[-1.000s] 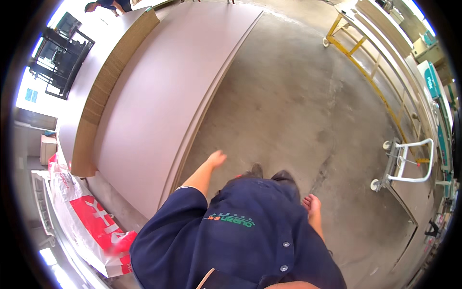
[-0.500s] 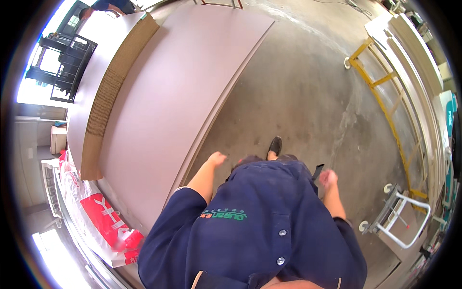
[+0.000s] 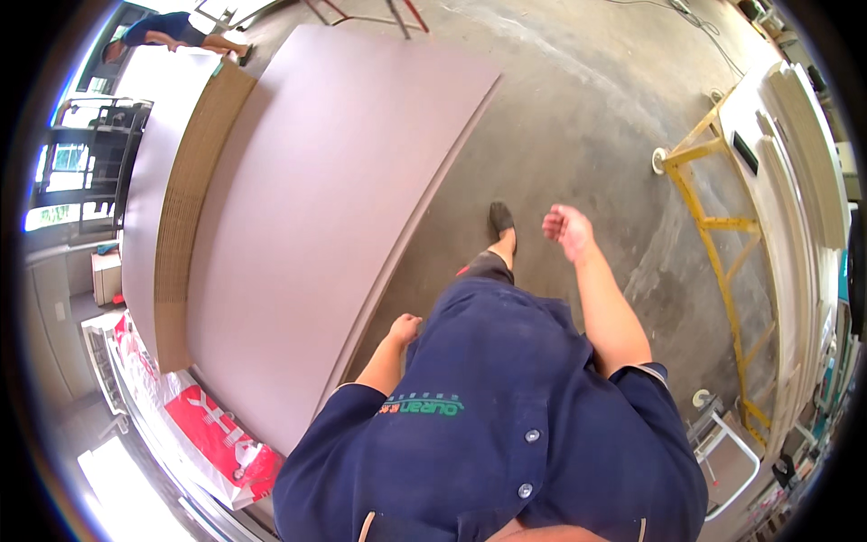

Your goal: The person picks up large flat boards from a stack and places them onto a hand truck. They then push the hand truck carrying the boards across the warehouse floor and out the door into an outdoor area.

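Observation:
My right hand (image 3: 568, 232) is stretched forward over the grey floor, palm partly showing, fingers loosely bent, with nothing in it. Close to my left side, my left hand (image 3: 405, 329) hangs with its fingers curled in; I see nothing held. The nearest thing to it is the edge of a low stack of large pale mauve boards (image 3: 316, 190). Neither hand touches the boards. One of my feet in a dark shoe (image 3: 500, 219) is forward on the floor.
Left of the boards stands a taller stack of brown-edged panels (image 3: 200, 190), with a red and white plastic bag (image 3: 212, 425) near it. At right, a yellow-framed trolley (image 3: 709, 212) bears long panels, and a white-handled cart (image 3: 730, 461) stands close by. Another person (image 3: 163, 32) is at the far left.
My right hand has swung forward and inward from beside my body. My left hand has dropped back slightly. The forward foot has advanced, and the trolley and boards have shifted in view.

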A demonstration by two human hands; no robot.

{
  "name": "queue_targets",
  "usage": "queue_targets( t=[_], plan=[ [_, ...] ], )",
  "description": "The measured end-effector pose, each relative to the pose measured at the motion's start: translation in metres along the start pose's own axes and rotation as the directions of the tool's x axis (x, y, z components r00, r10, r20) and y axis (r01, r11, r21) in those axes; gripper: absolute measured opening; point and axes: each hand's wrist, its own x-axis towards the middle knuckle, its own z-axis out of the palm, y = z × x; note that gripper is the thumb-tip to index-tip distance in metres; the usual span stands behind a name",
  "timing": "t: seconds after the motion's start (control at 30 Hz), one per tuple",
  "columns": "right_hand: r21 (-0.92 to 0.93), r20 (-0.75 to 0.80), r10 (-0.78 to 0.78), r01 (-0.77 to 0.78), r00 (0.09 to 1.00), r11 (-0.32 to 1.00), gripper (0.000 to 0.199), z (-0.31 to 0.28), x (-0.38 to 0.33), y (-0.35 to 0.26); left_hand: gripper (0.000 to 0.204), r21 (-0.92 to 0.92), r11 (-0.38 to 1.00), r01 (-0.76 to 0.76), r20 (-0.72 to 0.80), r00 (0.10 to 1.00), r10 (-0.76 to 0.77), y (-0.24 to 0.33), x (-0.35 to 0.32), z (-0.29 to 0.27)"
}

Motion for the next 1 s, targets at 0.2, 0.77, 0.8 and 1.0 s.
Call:
queue_targets(
  t=[0.2,0.77,0.8,1.0],
  plan=[
    [0.161,-0.135,0.211,-0.189,0.968,0.969,0.024,0.006,0.096,-0.059,0.021,-0.255,0.941,-0.222,-0.088,0.975,0.206,0.281,0.099,-0.102],
    [0.380,-0.213,0.625,-0.526,0.751,0.761,0.037,0.108,0.464,-0.104,0.047,0.214,0.960,0.180,0.022,0.982,-0.189,0.472,0.205,-0.073],
    [0.386,-0.216,0.643,-0.540,0.735,0.748,0.039,0.111,0.475,-0.099,0.050,0.182,0.959,0.216,0.001,0.976,-0.219,0.484,0.211,-0.062],
    [0.429,-0.242,0.750,-0.625,0.616,0.652,0.042,0.130,0.535,-0.069,0.051,0.583,0.758,0.294,-0.061,0.945,-0.320,0.569,0.253,-0.005]
  ],
)
